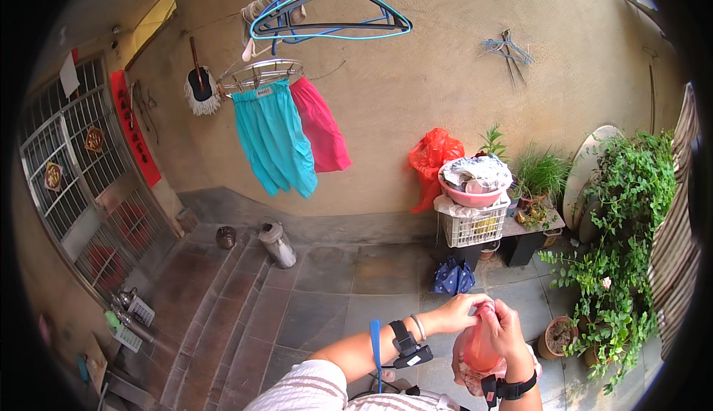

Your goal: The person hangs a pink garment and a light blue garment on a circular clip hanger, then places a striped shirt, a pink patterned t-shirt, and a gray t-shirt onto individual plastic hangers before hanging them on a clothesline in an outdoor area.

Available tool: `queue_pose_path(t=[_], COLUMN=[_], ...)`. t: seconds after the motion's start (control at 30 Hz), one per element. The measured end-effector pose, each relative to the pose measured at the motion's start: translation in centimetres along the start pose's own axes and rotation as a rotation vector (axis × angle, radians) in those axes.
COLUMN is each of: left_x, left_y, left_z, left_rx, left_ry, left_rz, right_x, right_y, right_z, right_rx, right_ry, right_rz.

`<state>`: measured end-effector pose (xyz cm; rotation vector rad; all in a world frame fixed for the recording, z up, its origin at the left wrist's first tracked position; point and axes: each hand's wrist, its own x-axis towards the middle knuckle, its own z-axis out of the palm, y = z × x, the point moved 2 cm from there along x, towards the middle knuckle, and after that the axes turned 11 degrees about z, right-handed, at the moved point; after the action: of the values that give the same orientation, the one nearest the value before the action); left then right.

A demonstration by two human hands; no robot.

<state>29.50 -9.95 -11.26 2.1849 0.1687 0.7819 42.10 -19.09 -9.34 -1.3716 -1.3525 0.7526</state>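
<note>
My left hand [463,311] and my right hand [506,330] meet at the lower right. The fingers of both pinch the gathered top of a thin, see-through pinkish-red bag [480,350], which looks like plastic. It hangs below my hands, and its pale pink and white contents are too unclear to name. My right wrist and forearm hide part of it. Beyond my hands, a dark blue folded cloth or umbrella with white dots [453,276] rests low by the bench.
A pink basin [473,198] of laundry sits on a white plastic crate [473,230] upon a bench. Leafy plants [618,277] and a flowerpot [557,337] stand to the right. Turquoise shorts [276,138], pink shorts [323,130] and clothes hangers [334,13] hang ahead. Steps [223,322] lie left.
</note>
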Motion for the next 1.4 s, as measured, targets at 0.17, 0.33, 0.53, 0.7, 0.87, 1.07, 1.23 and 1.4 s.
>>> queue_pose_path(t=[0.17, 0.33, 0.53, 0.7, 0.87, 1.07, 1.23, 1.4], left_x=[-1.1, -1.9, -4.0, -2.9, -3.1, -0.1, 3.3, 5.3], left_y=[3.0, 6.6, 6.6, 0.3, -3.2, -5.6, -4.6, -4.3], left_z=[1.7, 1.9, 2.4, 0.3, -4.2, -4.2, -4.7, -4.6], left_rx=[-0.047, 0.089, 0.23, -0.04, 0.204, 0.009, -0.081, -0.156], left_ry=[0.107, 0.27, 0.356, 0.696, 0.938, 0.969, 1.045, 1.031], left_rz=[-0.156, -0.163, -0.202, -0.23, -0.397, -0.405, -0.398, -0.43], right_x=[-2.5, -4.3, -4.9, -7.4, -8.4, -7.0, -8.4, -7.4], right_y=[0.9, 2.9, 4.9, 1.7, -0.4, 0.5, 0.6, 0.8], right_z=[-4.5, -5.8, -3.3, 1.5, 7.9, 7.2, 7.7, 7.2], right_rx=[-0.306, -0.361, -0.007, 0.335, -0.044, -0.159, -0.047, 0.053], right_ry=[0.116, -0.059, 0.058, -0.227, -0.38, -0.482, -0.726, -0.723], right_rz=[0.053, 0.15, 0.072, 0.12, -0.027, 0.066, -0.116, -0.036])
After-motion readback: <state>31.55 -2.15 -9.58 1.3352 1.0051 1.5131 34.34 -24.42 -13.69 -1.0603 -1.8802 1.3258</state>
